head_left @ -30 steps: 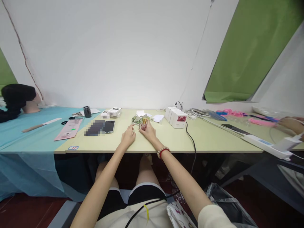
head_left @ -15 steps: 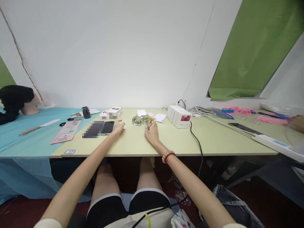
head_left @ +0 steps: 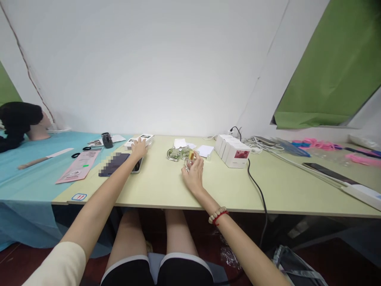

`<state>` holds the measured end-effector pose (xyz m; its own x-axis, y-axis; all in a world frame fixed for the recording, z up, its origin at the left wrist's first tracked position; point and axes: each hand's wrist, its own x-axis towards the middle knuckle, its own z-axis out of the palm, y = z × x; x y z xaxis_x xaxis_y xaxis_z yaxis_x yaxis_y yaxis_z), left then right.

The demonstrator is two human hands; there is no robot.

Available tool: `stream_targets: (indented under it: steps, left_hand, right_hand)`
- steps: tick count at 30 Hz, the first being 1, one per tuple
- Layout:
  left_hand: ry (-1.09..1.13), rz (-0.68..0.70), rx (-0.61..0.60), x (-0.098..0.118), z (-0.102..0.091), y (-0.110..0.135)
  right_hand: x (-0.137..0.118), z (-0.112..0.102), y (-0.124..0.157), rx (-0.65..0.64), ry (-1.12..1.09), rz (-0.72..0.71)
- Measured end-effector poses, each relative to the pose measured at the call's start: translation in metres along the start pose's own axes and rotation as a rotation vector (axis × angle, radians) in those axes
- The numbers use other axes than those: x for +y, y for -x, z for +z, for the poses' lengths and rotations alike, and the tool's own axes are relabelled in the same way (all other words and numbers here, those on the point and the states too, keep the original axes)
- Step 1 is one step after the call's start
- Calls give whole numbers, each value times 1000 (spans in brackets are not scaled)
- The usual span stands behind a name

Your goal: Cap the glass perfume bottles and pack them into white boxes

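My left hand reaches over the back end of a phone, its fingers stretched out at the small white boxes. I cannot tell whether the fingertips touch the boxes. My right hand has its fingers curled round a small clear object with a gold part, resting at the table. Fingers hide much of it. Just behind lie two round clear pieces with green in them: one farther left, the other close to my right fingertips.
White cards lie behind my right hand. White boxes with a red picture stand to the right, near a black cable. Left are a dark pouch-like item, a pink card, a knife and a black jar.
My left hand has moved from beside the phone up and left to the small white boxes. My right hand stays round the clear object. The view has shifted slightly.
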<state>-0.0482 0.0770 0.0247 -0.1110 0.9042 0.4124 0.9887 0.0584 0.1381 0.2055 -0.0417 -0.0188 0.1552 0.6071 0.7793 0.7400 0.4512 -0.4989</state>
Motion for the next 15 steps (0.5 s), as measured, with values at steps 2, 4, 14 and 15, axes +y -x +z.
stream_targets:
  steps: [2, 4, 14, 15]
  left_hand:
    - [-9, 18, -36, -7, 7, -1]
    - [-5, -4, -27, -12, 10, -1]
    - [103, -180, 38, -23, -4, -15]
    - [114, -188, 13, -24, -6, -17]
  right_hand:
    - [4, 1, -1, 16, -4, 11]
    - [8, 3, -1, 23, -5, 38]
    - [15, 7, -1, -70, -43, 104]
    - [16, 8, -1, -78, -65, 114]
